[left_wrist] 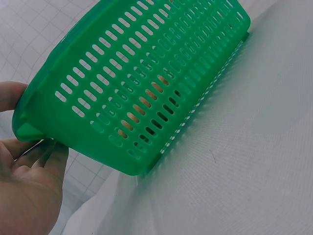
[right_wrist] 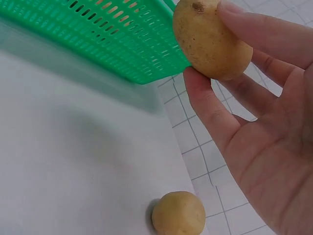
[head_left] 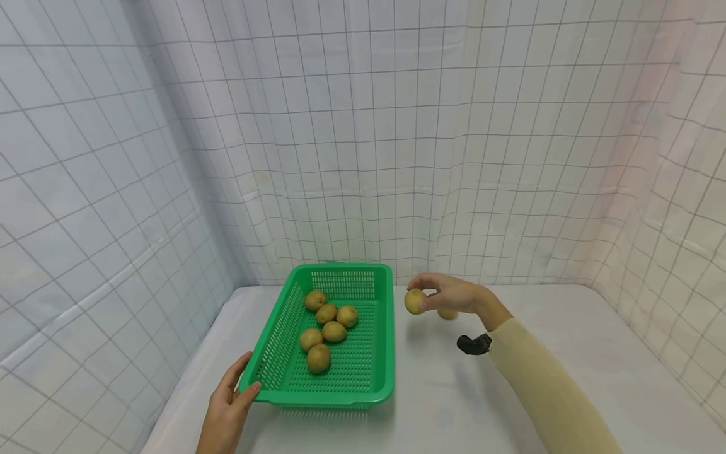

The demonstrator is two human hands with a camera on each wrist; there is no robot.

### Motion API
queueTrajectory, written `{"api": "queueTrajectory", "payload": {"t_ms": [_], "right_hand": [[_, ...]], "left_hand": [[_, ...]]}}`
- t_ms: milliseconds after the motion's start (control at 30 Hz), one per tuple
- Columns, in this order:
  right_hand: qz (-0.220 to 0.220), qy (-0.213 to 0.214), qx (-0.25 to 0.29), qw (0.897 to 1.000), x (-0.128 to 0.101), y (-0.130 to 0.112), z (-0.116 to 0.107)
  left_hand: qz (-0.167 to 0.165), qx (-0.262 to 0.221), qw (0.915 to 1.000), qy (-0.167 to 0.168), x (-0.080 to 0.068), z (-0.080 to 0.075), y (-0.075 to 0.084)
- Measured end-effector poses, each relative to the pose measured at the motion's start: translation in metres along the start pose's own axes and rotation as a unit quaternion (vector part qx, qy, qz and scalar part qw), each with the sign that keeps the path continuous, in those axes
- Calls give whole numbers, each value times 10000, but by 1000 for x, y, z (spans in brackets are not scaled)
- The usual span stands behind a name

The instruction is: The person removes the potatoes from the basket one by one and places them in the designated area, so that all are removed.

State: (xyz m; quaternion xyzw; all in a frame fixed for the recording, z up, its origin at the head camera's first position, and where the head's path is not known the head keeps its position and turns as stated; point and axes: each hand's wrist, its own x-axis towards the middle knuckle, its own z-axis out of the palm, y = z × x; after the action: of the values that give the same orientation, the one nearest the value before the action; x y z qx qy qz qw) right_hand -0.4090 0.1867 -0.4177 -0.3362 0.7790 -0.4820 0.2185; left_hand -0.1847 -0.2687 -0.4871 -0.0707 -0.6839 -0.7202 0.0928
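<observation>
My right hand (head_left: 450,294) pinches a potato (head_left: 415,301) between thumb and fingertips, held above the table just right of the green basket (head_left: 383,353). In the right wrist view the held potato (right_wrist: 210,41) shows a dark spot near its top. Another potato (right_wrist: 179,214) lies on the table, partly behind the right hand in the head view. My left hand (head_left: 224,407) grips the basket's near left corner, thumb over the rim and fingers under it, as the left wrist view also shows. Several potatoes (head_left: 334,331) lie inside the basket, mostly toward its left side.
A black curved object (head_left: 474,344) shows beside the right wrist, against the sleeve. White table cloth (head_left: 437,397) covers the surface around the basket. Grid-patterned white curtains (head_left: 420,189) hang behind the table and along both sides.
</observation>
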Motion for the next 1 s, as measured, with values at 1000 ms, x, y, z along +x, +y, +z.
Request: {"api": "queueTrajectory", "payload": {"t_ms": [1000], "right_hand": [[307,976,839,9912,-46,57,-18]], "left_hand": [[45,-86,9999,-45,0,0,1]]}}
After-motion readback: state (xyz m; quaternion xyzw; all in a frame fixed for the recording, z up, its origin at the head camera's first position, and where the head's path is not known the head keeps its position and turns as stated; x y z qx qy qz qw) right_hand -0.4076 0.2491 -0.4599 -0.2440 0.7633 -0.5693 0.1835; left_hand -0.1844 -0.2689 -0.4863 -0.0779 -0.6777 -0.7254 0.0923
